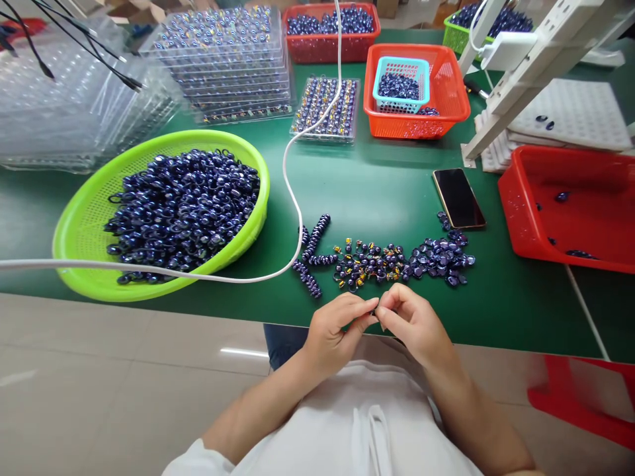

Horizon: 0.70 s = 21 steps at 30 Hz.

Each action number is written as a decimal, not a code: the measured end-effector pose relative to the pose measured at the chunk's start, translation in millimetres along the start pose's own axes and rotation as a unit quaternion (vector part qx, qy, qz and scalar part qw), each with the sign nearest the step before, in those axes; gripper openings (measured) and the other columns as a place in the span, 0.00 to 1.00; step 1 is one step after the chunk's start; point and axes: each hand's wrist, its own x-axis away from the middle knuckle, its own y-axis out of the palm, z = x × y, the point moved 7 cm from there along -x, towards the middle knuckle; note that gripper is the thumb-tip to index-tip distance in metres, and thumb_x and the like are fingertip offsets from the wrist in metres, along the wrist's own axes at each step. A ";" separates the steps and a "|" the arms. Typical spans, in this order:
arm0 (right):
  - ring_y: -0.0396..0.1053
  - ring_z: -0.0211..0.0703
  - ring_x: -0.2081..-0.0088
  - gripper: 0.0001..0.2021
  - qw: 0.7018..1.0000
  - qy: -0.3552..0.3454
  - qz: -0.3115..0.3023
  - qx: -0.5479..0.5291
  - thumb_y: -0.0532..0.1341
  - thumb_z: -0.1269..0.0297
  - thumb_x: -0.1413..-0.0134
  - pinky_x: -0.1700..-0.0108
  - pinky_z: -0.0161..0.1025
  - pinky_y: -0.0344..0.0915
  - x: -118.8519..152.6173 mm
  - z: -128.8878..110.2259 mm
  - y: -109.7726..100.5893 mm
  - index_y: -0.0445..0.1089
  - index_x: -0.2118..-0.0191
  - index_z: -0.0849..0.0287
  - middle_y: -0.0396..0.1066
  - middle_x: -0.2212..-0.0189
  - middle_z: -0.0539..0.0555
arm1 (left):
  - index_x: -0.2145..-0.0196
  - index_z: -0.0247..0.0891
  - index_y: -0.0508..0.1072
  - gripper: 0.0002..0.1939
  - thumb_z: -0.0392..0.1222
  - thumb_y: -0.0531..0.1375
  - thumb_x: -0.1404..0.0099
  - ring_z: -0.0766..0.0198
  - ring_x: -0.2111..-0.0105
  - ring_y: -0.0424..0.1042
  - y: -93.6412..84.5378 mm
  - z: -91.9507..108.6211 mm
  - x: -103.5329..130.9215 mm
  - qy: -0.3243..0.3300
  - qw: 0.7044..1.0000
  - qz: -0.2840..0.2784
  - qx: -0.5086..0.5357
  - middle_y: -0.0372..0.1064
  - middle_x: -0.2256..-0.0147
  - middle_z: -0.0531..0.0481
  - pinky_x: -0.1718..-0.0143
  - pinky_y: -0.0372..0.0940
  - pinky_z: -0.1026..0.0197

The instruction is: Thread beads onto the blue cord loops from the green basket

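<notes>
My left hand [340, 330] and my right hand [411, 324] meet at the table's front edge, fingertips pinched together. Between them is a small dark piece [375, 311], mostly hidden by the fingers. Just beyond lies a pile of dark round pieces with yellow parts [370, 264]. To its right is a pile of flat dark pieces [439, 258]. Left of the yellow-marked pile, several rows of stacked dark rings [316, 238] lie on the green table [387, 185].
A green basket [262, 192] of dark rings stands left. A white cable [292, 178] crosses the table. A phone [459, 198], a red bin [520, 218] and a metal post [520, 73] are right. Behind are a red basket [456, 112], a filled tray [325, 109] and stacked trays [233, 73].
</notes>
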 end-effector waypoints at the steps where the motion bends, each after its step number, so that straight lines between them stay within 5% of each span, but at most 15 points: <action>1: 0.62 0.37 0.72 0.11 1.000 0.007 -0.006 -0.002 0.60 0.60 0.41 0.69 0.34 0.61 -0.9 1.4 0.8 0.61 0.71 0.57 0.63 0.75 0.46 | 0.50 0.42 0.77 0.17 0.30 0.61 0.34 0.63 0.67 0.74 -0.3 0.1 0.7 -0.001 1.000 0.002 -0.001 0.77 0.66 0.46 0.65 0.71 0.61; 4: 0.61 0.36 0.72 0.10 1.000 -0.006 0.009 0.026 0.60 0.61 0.41 0.70 0.34 0.60 -2.5 0.0 0.6 0.61 0.71 0.56 0.62 0.75 0.46 | 0.52 0.40 0.79 0.15 0.31 0.61 0.35 0.63 0.67 0.75 -0.4 -2.5 2.0 -0.033 0.999 0.002 0.004 0.78 0.66 0.45 0.65 0.71 0.62; 7: 0.61 0.36 0.72 0.10 0.995 -0.045 0.044 0.075 0.59 0.63 0.40 0.70 0.34 0.59 -1.1 -6.1 -0.4 0.61 0.71 0.56 0.61 0.75 0.46 | 0.56 0.37 0.81 0.11 0.34 0.63 0.36 0.62 0.66 0.77 -1.3 -15.7 4.2 -0.152 0.988 0.021 0.030 0.79 0.64 0.44 0.63 0.72 0.62; 12: 0.70 0.37 0.68 0.06 0.998 -0.052 0.008 0.016 0.59 0.59 0.37 0.65 0.35 0.67 3.0 -3.6 3.1 0.66 0.61 0.55 0.68 0.68 0.48 | 0.61 0.36 0.80 0.10 0.40 0.66 0.40 0.61 0.67 0.79 2.6 -38.6 14.6 -0.356 0.915 0.077 0.175 0.81 0.66 0.46 0.63 0.73 0.62; 16: 0.74 0.40 0.63 0.11 0.998 -0.063 0.000 -0.009 0.59 0.58 0.37 0.59 0.38 0.72 10.2 5.7 -6.2 0.66 0.51 0.52 0.73 0.61 0.51 | 0.66 0.35 0.80 0.08 0.39 0.67 0.44 0.65 0.72 0.76 2.7 -42.5 14.8 -0.393 0.891 0.092 0.209 0.79 0.71 0.49 0.67 0.72 0.64; 21: 0.74 0.41 0.63 0.07 0.992 -0.099 0.038 0.060 0.60 0.62 0.36 0.57 0.39 0.71 21.0 15.7 -19.0 0.70 0.54 0.51 0.73 0.59 0.51 | 0.69 0.35 0.79 0.05 0.37 0.67 0.46 0.69 0.75 0.72 3.3 -42.0 11.9 -0.394 0.892 0.086 0.204 0.78 0.74 0.50 0.71 0.67 0.68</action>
